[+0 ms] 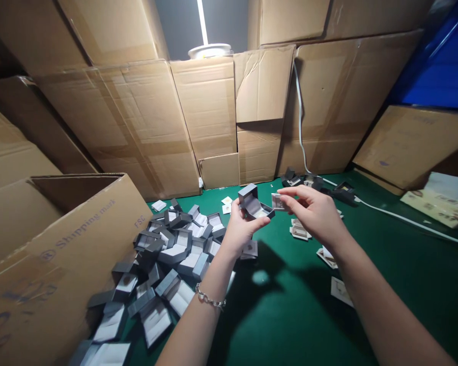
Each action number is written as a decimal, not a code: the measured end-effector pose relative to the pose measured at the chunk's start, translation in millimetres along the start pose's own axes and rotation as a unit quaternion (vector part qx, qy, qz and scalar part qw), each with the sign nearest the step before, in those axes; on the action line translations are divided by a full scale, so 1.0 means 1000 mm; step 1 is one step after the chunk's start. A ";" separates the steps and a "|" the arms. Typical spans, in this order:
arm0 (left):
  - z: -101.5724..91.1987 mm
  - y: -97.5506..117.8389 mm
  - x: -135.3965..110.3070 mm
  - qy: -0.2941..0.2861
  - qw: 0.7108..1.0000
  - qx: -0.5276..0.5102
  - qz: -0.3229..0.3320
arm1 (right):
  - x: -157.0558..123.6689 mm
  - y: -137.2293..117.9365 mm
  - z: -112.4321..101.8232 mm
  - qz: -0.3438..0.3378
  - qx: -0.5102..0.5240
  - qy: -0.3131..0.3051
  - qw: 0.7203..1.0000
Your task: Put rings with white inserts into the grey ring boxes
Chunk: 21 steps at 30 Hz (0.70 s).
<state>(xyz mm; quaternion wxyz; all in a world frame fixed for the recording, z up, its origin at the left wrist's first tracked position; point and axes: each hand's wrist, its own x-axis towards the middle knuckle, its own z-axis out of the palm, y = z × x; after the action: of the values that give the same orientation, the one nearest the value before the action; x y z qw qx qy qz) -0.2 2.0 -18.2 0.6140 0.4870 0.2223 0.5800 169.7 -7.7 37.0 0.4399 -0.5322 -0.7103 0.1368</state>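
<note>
Currently, I have one small grey hinged box [256,204] open at the frame's centre, with a small pale square card [278,202] just beside its right rim.

My left hand [239,227] grasps the box from below, lid up; my right hand [311,202] pinches the card between thumb and fingers, and I can't tell whether card and box touch. I judge the work partway: this box is opened, the card is outside it, and plenty remains out. Small white cards [299,230] lie loose on the green tabletop [290,320] right of centre, a heap of open grey boxes with pale linings [177,251] fills the lower left, and a printed brown cardboard carton [80,249] stands at the left edge. Whether many of the heaped boxes are filled, I can't tell.
</note>
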 end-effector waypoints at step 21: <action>0.017 -0.014 -0.009 0.021 0.996 0.069 0.043 | -0.008 0.000 0.016 -0.289 -0.217 0.066 0.930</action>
<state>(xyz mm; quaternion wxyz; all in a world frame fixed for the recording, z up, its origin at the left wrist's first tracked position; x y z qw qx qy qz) 19.0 -10.5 -25.5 0.5482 0.5256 0.2532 0.5992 157.3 -10.1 24.1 0.3798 -0.3937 -0.8155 -0.1891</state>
